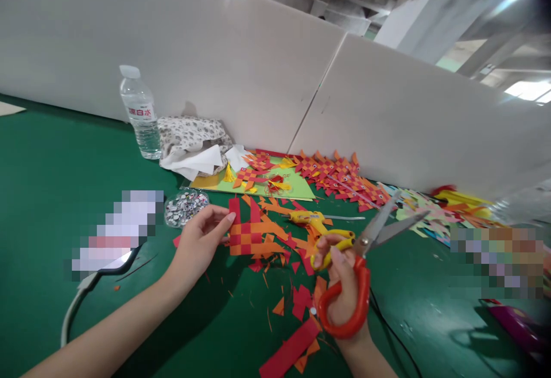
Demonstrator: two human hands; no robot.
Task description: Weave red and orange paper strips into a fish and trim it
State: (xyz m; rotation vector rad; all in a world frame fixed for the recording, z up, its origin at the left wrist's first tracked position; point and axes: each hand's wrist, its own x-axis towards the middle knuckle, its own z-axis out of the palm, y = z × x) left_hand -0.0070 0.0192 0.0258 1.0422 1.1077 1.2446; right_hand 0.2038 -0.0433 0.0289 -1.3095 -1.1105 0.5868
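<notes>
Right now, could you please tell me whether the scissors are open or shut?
Open: the scissors in the right hand have their blades spread apart, with a gap between the tips.

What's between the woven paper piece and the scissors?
In the head view, a yellow glue gun and red and orange paper scraps lie between the woven piece and the scissors.

On the green tabletop (pixel 51 166), a clear plastic water bottle (pixel 143 117) stood at the rear left, before the white partition panel (pixel 215 51), with a patterned cloth pouch (pixel 193 131) just right of it. Light-green paper sheets (pixel 299 189) lay right of the pouch; a pile of red-and-orange woven paper fish (pixel 336 172) lay farther right. A clear packet of small eye discs (pixel 185 207) lay before the pouch. Red and orange paper scraps (pixel 302 300) were strewn between the left hand (pixel 200 237) and right hand (pixel 343 292).
</notes>
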